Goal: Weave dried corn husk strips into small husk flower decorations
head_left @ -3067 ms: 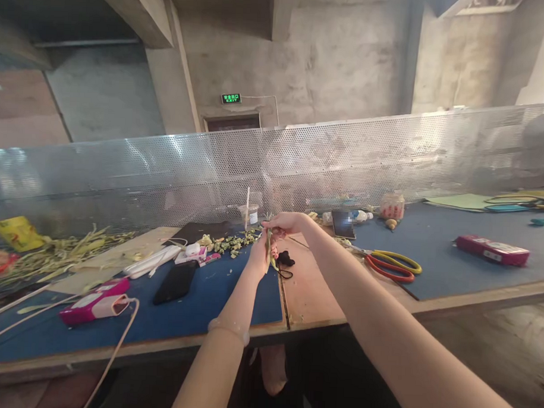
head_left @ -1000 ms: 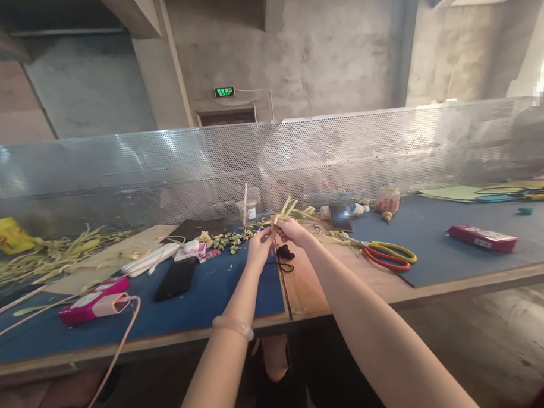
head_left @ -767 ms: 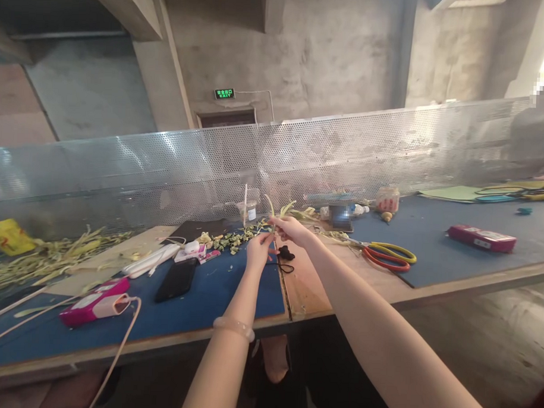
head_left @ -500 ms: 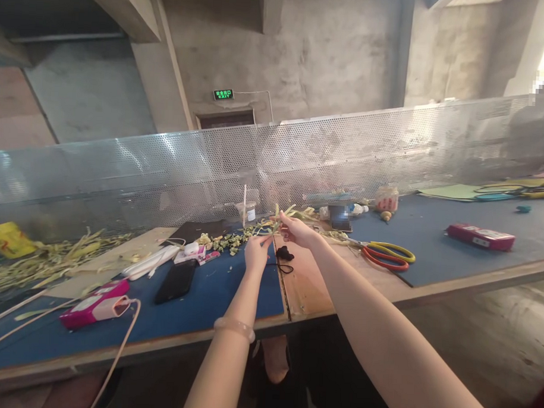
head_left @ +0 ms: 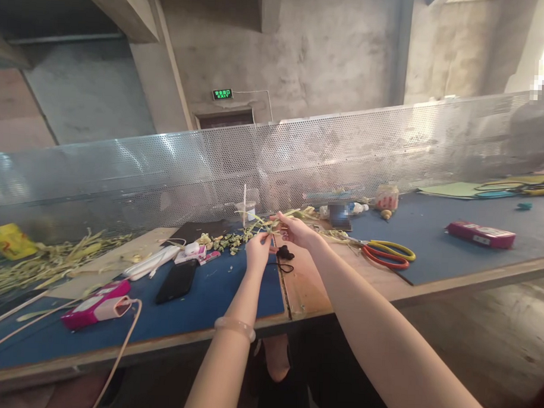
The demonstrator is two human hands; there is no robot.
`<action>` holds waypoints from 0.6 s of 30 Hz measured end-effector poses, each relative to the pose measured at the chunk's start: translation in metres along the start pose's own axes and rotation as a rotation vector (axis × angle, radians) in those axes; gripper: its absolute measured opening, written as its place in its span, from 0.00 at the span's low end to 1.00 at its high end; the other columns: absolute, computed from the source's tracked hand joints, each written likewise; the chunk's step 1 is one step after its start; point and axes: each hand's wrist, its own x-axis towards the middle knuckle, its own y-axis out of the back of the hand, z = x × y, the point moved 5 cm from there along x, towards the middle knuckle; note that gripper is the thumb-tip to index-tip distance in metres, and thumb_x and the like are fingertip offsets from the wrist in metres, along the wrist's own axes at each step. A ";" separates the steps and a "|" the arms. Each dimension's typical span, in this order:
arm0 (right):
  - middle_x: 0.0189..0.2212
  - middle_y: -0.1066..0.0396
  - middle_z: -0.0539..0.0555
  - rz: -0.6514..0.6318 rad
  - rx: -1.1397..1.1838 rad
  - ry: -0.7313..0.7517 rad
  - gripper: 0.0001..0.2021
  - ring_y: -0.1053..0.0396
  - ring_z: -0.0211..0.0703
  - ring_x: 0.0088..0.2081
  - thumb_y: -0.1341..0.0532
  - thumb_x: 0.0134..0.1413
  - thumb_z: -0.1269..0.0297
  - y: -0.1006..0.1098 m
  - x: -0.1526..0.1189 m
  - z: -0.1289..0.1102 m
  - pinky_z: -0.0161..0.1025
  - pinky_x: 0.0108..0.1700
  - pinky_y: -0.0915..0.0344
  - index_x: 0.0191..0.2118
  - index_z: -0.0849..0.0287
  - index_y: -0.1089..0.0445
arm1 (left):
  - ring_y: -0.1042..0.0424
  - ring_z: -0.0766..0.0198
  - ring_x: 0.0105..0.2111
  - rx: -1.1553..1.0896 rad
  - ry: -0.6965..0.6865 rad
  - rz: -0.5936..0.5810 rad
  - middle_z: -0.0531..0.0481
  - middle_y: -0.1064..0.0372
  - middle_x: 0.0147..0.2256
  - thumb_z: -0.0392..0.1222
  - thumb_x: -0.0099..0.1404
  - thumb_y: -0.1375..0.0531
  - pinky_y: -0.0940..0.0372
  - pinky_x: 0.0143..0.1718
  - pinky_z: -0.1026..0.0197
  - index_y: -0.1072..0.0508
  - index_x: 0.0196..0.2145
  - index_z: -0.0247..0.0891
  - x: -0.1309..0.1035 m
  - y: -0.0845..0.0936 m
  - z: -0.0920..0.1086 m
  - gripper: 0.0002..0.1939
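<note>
Slender green leaf strips (head_left: pixel 263 223) sit at the fingertips above the board seam, their long axis slanting away and leftward, loose ends toward the clear cup (head_left: pixel 249 213). The left hand (head_left: pixel 257 250) pinches narrowly at their near end; the right hand (head_left: pixel 294 231) is loosely curled beside them, its exact grip unclear. A black scrunchie (head_left: pixel 285 252) lies just below. Blue mat (head_left: pixel 226 291) spans from the left forearm to the black phone (head_left: pixel 176 281); rightward, tan board (head_left: pixel 363 267) reaches the scissors (head_left: pixel 388 254) and the table's front edge.
</note>
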 end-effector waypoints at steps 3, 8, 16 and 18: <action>0.22 0.38 0.49 0.213 -0.045 0.046 0.14 0.43 0.32 0.19 0.44 0.51 0.54 0.013 0.004 0.002 0.31 0.22 0.43 0.36 0.61 0.35 | 0.28 0.63 0.23 -0.049 0.007 0.041 0.47 0.27 0.27 0.39 0.55 0.42 0.34 0.27 0.62 0.28 0.29 0.37 0.002 0.001 -0.003 0.05; 0.28 0.36 0.52 0.556 -0.126 0.215 0.15 0.38 0.39 0.30 0.49 0.52 0.59 0.037 -0.002 -0.013 0.33 0.29 0.41 0.44 0.59 0.40 | 0.27 0.62 0.25 -0.086 0.028 0.082 0.48 0.28 0.26 0.36 0.54 0.41 0.33 0.31 0.60 0.28 0.25 0.37 0.005 0.004 -0.007 0.03; 0.14 0.47 0.44 0.371 -0.128 0.202 0.09 0.47 0.33 0.17 0.45 0.46 0.61 0.024 0.001 -0.026 0.31 0.19 0.49 0.31 0.61 0.36 | 0.27 0.62 0.28 -0.161 0.045 0.050 0.47 0.27 0.27 0.36 0.54 0.41 0.32 0.35 0.59 0.26 0.28 0.35 0.007 0.000 -0.008 0.04; 0.11 0.52 0.42 0.230 -0.088 0.161 0.12 0.52 0.31 0.13 0.46 0.49 0.58 0.016 -0.004 -0.027 0.30 0.16 0.52 0.32 0.62 0.34 | 0.27 0.63 0.27 -0.172 0.043 0.054 0.47 0.28 0.28 0.36 0.54 0.41 0.32 0.35 0.59 0.26 0.29 0.34 0.007 0.001 -0.007 0.04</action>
